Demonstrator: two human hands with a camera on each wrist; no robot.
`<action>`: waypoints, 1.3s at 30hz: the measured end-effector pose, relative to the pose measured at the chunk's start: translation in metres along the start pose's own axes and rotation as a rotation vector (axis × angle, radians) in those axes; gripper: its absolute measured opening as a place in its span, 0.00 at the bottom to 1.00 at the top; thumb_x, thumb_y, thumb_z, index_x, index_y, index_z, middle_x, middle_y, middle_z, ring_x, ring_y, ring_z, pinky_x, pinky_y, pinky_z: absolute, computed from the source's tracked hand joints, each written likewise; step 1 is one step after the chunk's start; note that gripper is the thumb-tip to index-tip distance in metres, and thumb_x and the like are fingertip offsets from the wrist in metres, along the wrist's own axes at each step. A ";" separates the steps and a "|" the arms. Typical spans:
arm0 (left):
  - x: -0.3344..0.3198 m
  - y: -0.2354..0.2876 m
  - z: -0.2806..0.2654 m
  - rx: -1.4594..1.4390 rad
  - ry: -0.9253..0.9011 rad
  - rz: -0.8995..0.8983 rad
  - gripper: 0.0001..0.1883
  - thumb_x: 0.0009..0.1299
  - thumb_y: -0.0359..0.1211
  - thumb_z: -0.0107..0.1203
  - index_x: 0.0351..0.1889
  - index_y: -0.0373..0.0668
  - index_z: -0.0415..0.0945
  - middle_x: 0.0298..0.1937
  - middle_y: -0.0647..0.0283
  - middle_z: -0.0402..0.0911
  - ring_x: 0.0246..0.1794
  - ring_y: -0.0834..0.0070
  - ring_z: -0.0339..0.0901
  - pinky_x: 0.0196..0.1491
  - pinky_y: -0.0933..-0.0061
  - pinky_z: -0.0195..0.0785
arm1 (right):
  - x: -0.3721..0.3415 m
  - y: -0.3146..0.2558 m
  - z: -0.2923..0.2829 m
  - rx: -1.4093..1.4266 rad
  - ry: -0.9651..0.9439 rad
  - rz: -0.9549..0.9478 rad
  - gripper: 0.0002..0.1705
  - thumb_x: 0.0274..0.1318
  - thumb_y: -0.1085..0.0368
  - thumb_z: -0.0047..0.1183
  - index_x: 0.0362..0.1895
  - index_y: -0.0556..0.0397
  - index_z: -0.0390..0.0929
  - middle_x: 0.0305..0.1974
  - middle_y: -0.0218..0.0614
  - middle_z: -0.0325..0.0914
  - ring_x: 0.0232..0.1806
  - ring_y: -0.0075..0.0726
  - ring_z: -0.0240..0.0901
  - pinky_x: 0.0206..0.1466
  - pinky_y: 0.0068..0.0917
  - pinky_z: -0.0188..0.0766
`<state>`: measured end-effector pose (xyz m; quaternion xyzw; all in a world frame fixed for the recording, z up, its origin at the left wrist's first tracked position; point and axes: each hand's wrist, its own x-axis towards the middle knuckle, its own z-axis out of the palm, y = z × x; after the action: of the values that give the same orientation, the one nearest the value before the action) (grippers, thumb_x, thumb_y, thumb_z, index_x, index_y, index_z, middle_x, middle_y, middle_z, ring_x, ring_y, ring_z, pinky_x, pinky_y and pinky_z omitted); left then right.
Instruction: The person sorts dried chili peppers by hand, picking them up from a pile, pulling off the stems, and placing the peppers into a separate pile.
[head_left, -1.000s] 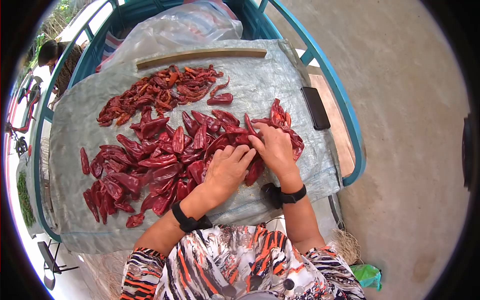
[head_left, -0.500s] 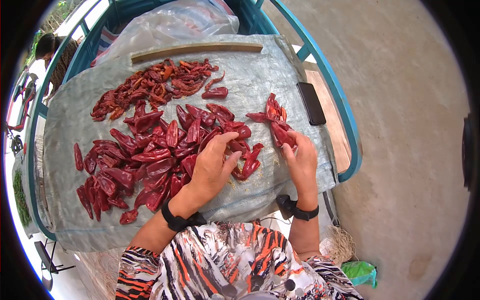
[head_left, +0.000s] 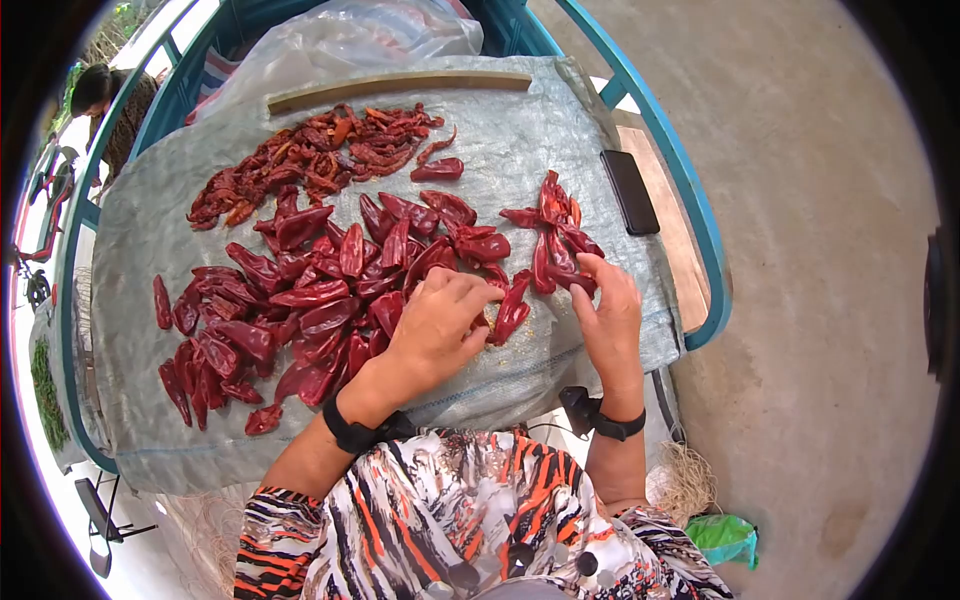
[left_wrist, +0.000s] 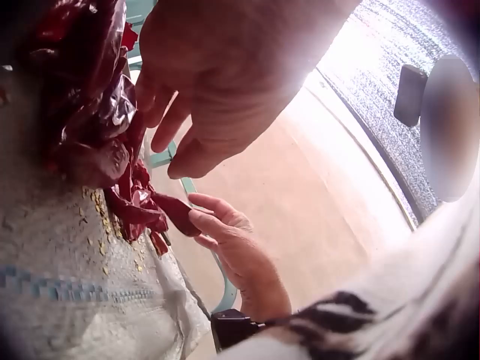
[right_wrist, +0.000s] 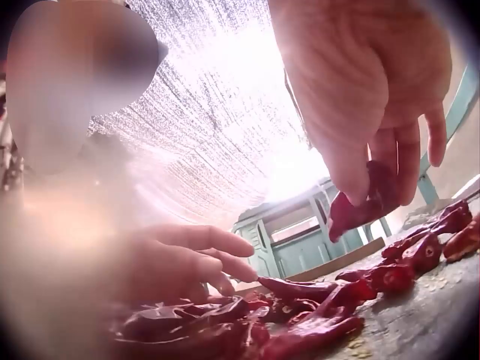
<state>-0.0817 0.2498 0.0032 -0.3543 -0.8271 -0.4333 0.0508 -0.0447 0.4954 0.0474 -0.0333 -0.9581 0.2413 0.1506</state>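
Note:
Dried red chili peppers (head_left: 320, 318) lie in a wide heap on a grey woven sheet (head_left: 140, 300). My left hand (head_left: 430, 325) is over the heap's right edge, fingers loosely bent; in the right wrist view its fingertips (right_wrist: 238, 247) come right to the peppers. Between thumb and fingers, my right hand (head_left: 614, 318) pinches a single red chili pepper (right_wrist: 358, 214), beside a small group of peppers (head_left: 553, 210). A loose pepper (head_left: 513, 308) lies between the hands.
Behind the heap lies a band of shrivelled darker peppers (head_left: 310, 160), then a wooden strip (head_left: 400, 90). A black phone (head_left: 630, 192) sits near the cart's teal rail (head_left: 690, 200) at right. A plastic bag (head_left: 350, 45) fills the back, and another person (head_left: 125, 115) is at far left.
My right hand has moved right, off the heap to the small group, and now pinches a pepper. My left hand lifted with spread fingers, then came back down over the heap's edge.

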 end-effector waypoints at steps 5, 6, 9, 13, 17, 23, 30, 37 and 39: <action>-0.011 -0.010 0.025 0.265 -0.057 0.081 0.22 0.57 0.28 0.68 0.51 0.52 0.81 0.55 0.62 0.80 0.59 0.58 0.73 0.59 0.57 0.64 | -0.011 -0.003 0.023 -0.156 -0.067 -0.389 0.25 0.49 0.73 0.62 0.53 0.38 0.86 0.60 0.36 0.78 0.67 0.53 0.68 0.70 0.51 0.61; -0.011 -0.013 0.027 0.276 -0.064 0.081 0.20 0.57 0.28 0.68 0.49 0.51 0.81 0.55 0.63 0.80 0.59 0.59 0.73 0.59 0.56 0.64 | -0.015 -0.003 0.033 -0.197 -0.111 -0.442 0.25 0.47 0.73 0.62 0.52 0.36 0.86 0.61 0.36 0.77 0.68 0.54 0.66 0.71 0.52 0.60; -0.007 -0.011 0.022 0.232 -0.034 0.066 0.17 0.58 0.29 0.69 0.46 0.50 0.81 0.52 0.65 0.81 0.57 0.61 0.74 0.58 0.57 0.65 | -0.020 -0.011 0.049 -0.133 -0.116 -0.386 0.24 0.47 0.75 0.61 0.48 0.34 0.88 0.63 0.36 0.76 0.71 0.56 0.64 0.73 0.54 0.58; 0.002 0.004 0.001 0.135 0.030 -0.023 0.16 0.59 0.30 0.71 0.45 0.48 0.81 0.45 0.63 0.82 0.52 0.62 0.76 0.55 0.58 0.67 | -0.012 -0.014 0.038 -0.060 -0.146 -0.371 0.24 0.45 0.70 0.66 0.51 0.40 0.85 0.65 0.36 0.74 0.73 0.56 0.61 0.74 0.57 0.56; 0.005 0.007 0.000 -0.008 0.211 -0.080 0.15 0.63 0.29 0.71 0.47 0.44 0.82 0.43 0.60 0.81 0.43 0.60 0.79 0.46 0.61 0.72 | 0.000 -0.011 0.023 -0.002 -0.045 -0.339 0.26 0.45 0.68 0.67 0.54 0.43 0.82 0.65 0.37 0.73 0.73 0.55 0.61 0.75 0.55 0.55; 0.003 0.007 0.007 -0.105 0.172 -0.157 0.14 0.67 0.28 0.67 0.51 0.41 0.82 0.44 0.58 0.81 0.40 0.60 0.81 0.42 0.62 0.75 | 0.009 -0.016 0.022 0.195 0.181 -0.136 0.23 0.56 0.68 0.67 0.56 0.54 0.79 0.60 0.46 0.77 0.62 0.54 0.72 0.68 0.44 0.65; 0.003 0.004 0.015 -0.197 0.127 -0.104 0.14 0.68 0.25 0.65 0.52 0.42 0.81 0.49 0.55 0.79 0.47 0.57 0.80 0.46 0.61 0.75 | -0.016 -0.033 0.038 0.403 -0.177 -0.160 0.16 0.62 0.72 0.62 0.54 0.54 0.82 0.48 0.42 0.83 0.52 0.48 0.79 0.57 0.42 0.74; 0.014 0.005 0.001 0.285 0.240 -0.048 0.16 0.62 0.26 0.66 0.49 0.43 0.82 0.67 0.54 0.74 0.70 0.50 0.66 0.66 0.51 0.61 | 0.001 -0.014 0.021 0.065 0.116 -0.117 0.18 0.55 0.71 0.65 0.52 0.50 0.83 0.51 0.37 0.81 0.56 0.49 0.74 0.61 0.42 0.68; 0.012 -0.010 0.008 0.398 0.140 -0.049 0.20 0.62 0.27 0.66 0.55 0.44 0.82 0.77 0.59 0.66 0.76 0.49 0.59 0.72 0.44 0.56 | 0.002 -0.014 0.024 0.033 0.079 -0.125 0.23 0.52 0.68 0.68 0.55 0.45 0.82 0.56 0.35 0.79 0.61 0.49 0.70 0.66 0.47 0.62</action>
<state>-0.0947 0.2587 -0.0042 -0.2861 -0.8991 -0.2862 0.1667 -0.0535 0.4723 0.0346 0.0195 -0.9475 0.2458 0.2038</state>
